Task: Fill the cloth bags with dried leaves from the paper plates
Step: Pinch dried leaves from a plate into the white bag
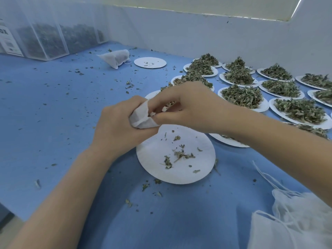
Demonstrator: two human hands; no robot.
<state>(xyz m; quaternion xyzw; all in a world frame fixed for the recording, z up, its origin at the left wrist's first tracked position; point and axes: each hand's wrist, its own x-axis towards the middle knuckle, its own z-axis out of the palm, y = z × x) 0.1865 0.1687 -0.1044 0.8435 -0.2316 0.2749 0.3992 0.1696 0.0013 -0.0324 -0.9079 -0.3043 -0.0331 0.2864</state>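
A blue-covered bench (53, 108) is stretching across the workspace, meeting a pale white wall (197, 35) that is running along its far edge. At the far left corner, clear plastic containers (45, 42) holding dark green contents are standing side by side against the wall, with a white printed label (9, 42) showing on the outermost one, its text too blurred to read.

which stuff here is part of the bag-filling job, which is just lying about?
In the job:
- cloth bag, held by left hand
- right hand at its mouth
- nearly empty paper plate
- heaped plates of dried leaves
- empty bags
- filled bag

Lying about:
- clear bins
- leaf crumbs
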